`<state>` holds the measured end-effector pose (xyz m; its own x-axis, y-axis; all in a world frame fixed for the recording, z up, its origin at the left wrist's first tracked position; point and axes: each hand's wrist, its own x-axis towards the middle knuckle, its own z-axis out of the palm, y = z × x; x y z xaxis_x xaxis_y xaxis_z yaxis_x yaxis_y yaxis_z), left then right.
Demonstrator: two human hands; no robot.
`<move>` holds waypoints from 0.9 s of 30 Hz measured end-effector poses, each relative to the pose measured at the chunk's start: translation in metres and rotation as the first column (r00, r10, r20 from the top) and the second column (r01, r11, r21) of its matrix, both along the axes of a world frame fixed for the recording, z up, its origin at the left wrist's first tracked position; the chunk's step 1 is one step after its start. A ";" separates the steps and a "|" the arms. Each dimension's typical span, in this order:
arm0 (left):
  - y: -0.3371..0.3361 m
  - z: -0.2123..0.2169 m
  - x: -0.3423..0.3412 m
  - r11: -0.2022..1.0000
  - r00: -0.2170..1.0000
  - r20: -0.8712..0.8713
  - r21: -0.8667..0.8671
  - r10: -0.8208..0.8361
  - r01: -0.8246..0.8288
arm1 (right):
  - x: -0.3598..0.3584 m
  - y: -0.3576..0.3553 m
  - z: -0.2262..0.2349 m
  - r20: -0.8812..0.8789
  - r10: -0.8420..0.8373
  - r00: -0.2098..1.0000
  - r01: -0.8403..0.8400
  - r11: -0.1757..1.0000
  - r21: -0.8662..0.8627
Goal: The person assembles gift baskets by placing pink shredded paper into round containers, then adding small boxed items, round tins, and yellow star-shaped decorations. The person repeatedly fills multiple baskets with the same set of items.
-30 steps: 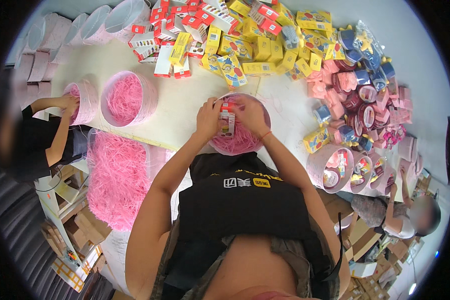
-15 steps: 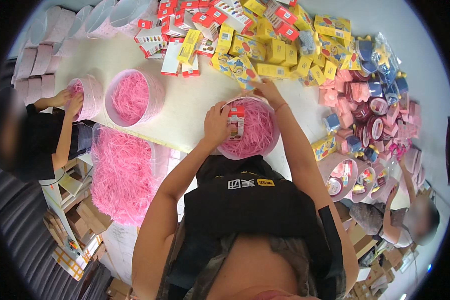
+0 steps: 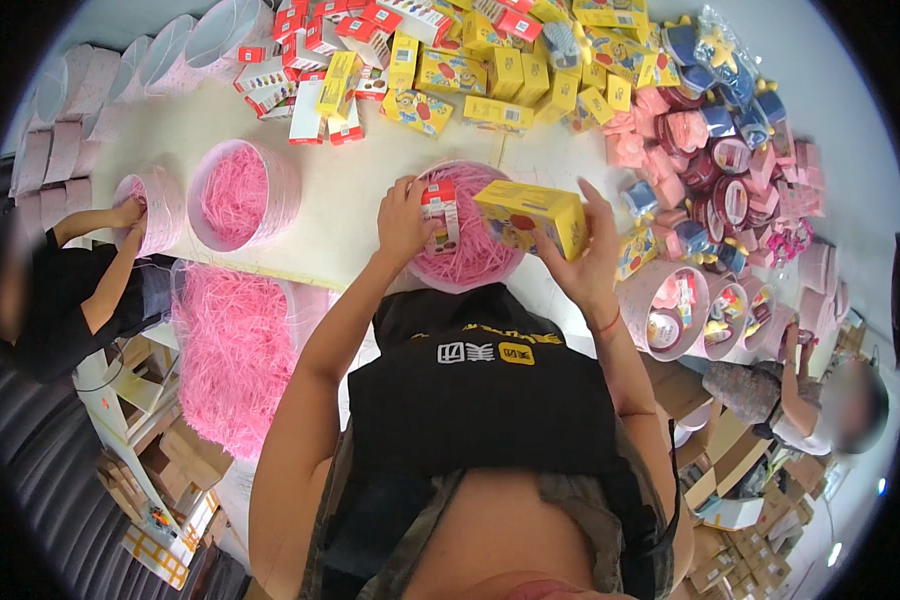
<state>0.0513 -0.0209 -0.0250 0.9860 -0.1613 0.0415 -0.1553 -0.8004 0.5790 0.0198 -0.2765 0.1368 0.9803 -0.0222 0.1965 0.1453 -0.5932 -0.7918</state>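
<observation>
In front of me a round pale pink bucket (image 3: 492, 282) stands on the table with pink shredded paper (image 3: 470, 258) inside. My left hand (image 3: 406, 220) reaches over its left rim, fingers closed on a small red-and-white box (image 3: 440, 214) that rests against the shreds. Over the right side of the bucket, a yellow cartoon-printed box (image 3: 535, 212) lies tilted in my right hand (image 3: 588, 255). The thumb and fingers hold the yellow box at its right end.
Red-and-white cartons (image 3: 310, 110) and yellow boxes (image 3: 510, 75) pile up at the back. Pink and blue goods (image 3: 725, 175) heap at right, beside filled buckets (image 3: 660, 312). Another shred-filled bucket (image 3: 232, 195) and a bin of pink shreds (image 3: 232, 350) are at left. Two co-workers flank the table.
My right hand has taken a yellow box from the pile and brought it back over the bucket. My left hand stays on the red-and-white box. The whole view has shifted slightly.
</observation>
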 end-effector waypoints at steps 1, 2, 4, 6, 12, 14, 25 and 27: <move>0.000 0.000 0.001 1.000 1.000 0.007 0.004 -0.013 0.013 | 0.001 0.001 -0.007 0.013 0.029 0.999 -0.028 0.999 -0.045; 0.001 0.001 0.001 1.000 1.000 -0.017 -0.008 -0.011 0.011 | 0.006 0.003 -0.015 0.026 0.062 0.998 -0.059 0.994 -0.090; 0.002 0.002 -0.001 1.000 1.000 -0.004 -0.005 -0.019 0.019 | 0.013 0.002 -0.035 -0.111 0.125 0.986 -0.133 0.988 -0.072; 0.000 0.001 0.000 1.000 1.000 -0.003 -0.007 -0.025 0.025 | 0.023 -0.005 -0.060 -0.271 0.102 0.957 -0.148 0.977 -0.156; 0.001 -0.003 -0.006 0.996 0.990 0.118 0.030 -0.082 0.079 | 0.048 -0.006 -0.122 -0.438 0.314 0.842 -0.360 0.933 -0.024; 0.001 -0.002 -0.009 0.993 0.978 0.174 0.055 -0.116 0.108 | 0.048 -0.002 -0.127 -0.424 0.435 0.794 -0.445 0.892 0.080; 0.001 0.004 -0.010 0.986 0.985 0.108 0.120 -0.132 0.118 | 0.070 0.013 -0.134 -0.116 0.491 0.864 -0.466 0.688 -0.556; 0.003 0.002 -0.009 0.985 0.986 0.103 0.126 -0.133 0.119 | 0.080 0.022 -0.131 -0.098 0.527 0.844 -0.491 0.687 -0.537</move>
<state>0.0423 -0.0178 -0.0230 0.9479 -0.2944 0.1219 -0.3170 -0.8326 0.4543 0.0995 -0.2547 0.0060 0.7963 0.5996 0.0805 0.5843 -0.7276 -0.3595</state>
